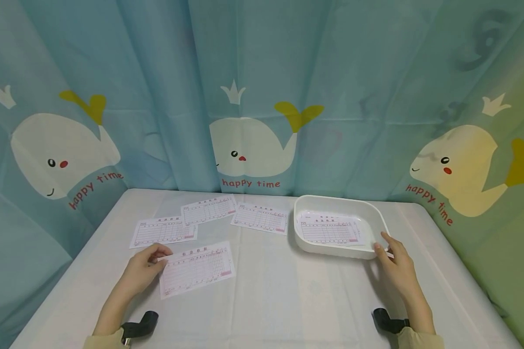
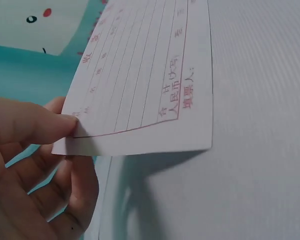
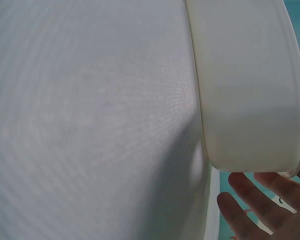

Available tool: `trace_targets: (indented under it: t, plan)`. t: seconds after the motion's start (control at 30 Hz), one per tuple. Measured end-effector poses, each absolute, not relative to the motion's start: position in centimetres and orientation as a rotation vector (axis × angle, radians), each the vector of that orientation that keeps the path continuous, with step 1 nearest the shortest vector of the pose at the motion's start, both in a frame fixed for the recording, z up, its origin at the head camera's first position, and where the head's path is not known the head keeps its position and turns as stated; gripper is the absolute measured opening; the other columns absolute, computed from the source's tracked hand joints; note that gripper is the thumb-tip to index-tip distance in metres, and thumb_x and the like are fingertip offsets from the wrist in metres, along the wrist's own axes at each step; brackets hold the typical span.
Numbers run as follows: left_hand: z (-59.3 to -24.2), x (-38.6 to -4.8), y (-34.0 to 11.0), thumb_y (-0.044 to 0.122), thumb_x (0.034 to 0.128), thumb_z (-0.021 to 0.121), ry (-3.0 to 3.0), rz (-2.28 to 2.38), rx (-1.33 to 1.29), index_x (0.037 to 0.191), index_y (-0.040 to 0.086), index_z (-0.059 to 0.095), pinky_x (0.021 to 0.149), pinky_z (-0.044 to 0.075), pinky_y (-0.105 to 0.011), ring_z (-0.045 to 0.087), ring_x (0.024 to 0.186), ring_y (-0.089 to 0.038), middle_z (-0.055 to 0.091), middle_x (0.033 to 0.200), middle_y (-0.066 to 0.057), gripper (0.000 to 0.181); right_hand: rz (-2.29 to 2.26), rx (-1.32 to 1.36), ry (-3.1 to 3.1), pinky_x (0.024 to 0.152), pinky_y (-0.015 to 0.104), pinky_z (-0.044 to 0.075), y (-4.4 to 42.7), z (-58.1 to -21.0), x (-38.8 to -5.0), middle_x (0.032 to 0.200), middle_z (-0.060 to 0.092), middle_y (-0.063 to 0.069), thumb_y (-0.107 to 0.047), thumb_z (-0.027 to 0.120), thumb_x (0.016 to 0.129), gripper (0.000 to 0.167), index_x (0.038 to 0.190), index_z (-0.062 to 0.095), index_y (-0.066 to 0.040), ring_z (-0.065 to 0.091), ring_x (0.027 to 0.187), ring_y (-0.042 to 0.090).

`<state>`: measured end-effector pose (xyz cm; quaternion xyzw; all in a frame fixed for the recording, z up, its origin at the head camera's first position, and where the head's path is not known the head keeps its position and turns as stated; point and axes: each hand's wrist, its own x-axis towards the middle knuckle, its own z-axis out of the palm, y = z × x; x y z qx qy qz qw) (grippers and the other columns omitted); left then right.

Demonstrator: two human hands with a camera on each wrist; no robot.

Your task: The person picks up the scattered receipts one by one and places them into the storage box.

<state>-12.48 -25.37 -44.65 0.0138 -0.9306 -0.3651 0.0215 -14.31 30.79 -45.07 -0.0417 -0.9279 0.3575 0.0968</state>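
Note:
My left hand (image 1: 143,269) pinches the left edge of a printed paper receipt slip (image 1: 196,271) between thumb and fingers. In the left wrist view the slip (image 2: 140,75) is tilted and its near edge is lifted, with a shadow beneath. A white plastic tray (image 1: 332,251) stands at the right, with several similar slips (image 1: 329,230) lying stacked inside. My right hand (image 1: 397,264) holds the tray's near right corner, thumb at the rim. Other fingers show against the outside of the tray (image 3: 250,100) in the right wrist view.
Three more slips lie at the back left of the white-covered table (image 1: 270,295): one slip (image 1: 163,231) at the left, another slip (image 1: 208,209) overlapping its corner, and a third slip (image 1: 259,218) nearer the tray. A blue curtain (image 1: 253,58) with whale prints surrounds the table.

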Motion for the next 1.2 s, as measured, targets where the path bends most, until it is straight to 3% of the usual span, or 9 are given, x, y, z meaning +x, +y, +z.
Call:
trace_targets:
  t: [0.3, 0.47, 0.6, 1.2]
  plan:
    - [-44.2, -12.6, -24.6, 0.001, 0.09, 0.06, -2.799, -1.231, 0.037, 0.108, 0.004, 0.065, 0.071, 0.042, -0.019, 0.052, 0.09, -0.02, 0.066, 0.108, -0.017, 0.019, 1.067, -0.129, -2.758, 0.1, 0.063, 0.039, 30.8, -45.0, -14.3, 0.142, 0.035, 0.033, -0.032, 0.044, 0.102, 0.059, 0.146, 0.031, 0.005, 0.041, 0.114, 0.044]
    - [-44.1, -12.8, -23.8, 0.0, 0.0904, 0.06, -2.715, -1.325, 0.025, 0.109, 0.003, 0.065, 0.075, 0.044, -0.014, 0.053, 0.092, -0.012, 0.064, 0.115, -0.018, 0.02, 1.068, -0.132, -2.756, 0.1, 0.063, 0.039, 30.7, -45.0, -14.3, 0.141, 0.035, 0.033, -0.033, 0.044, 0.102, 0.059, 0.146, 0.031, 0.005, 0.041, 0.115, 0.044]
    - [-44.0, -12.9, -22.8, 0.0, 0.0915, 0.058, -2.667, -1.418, 0.029, 0.11, 0.002, 0.065, 0.073, 0.046, -0.013, 0.051, 0.089, -0.006, 0.063, 0.116, -0.018, 0.02, 1.068, -0.135, -2.754, 0.1, 0.064, 0.039, 30.7, -45.1, -14.3, 0.142, 0.034, 0.034, -0.033, 0.044, 0.102, 0.059, 0.146, 0.032, 0.004, 0.041, 0.118, 0.047]
    - [-43.9, -14.1, -19.5, -0.001, 0.0922, 0.056, -2.557, -1.727, 0.08, 0.114, -0.001, 0.063, 0.07, 0.05, -0.015, 0.057, 0.079, -0.003, 0.06, 0.116, -0.021, 0.023, 1.075, -0.144, -2.746, 0.1, 0.063, 0.039, 30.7, -45.1, -14.3, 0.144, 0.033, 0.034, -0.032, 0.044, 0.102, 0.058, 0.146, 0.032, 0.004, 0.041, 0.119, 0.047]
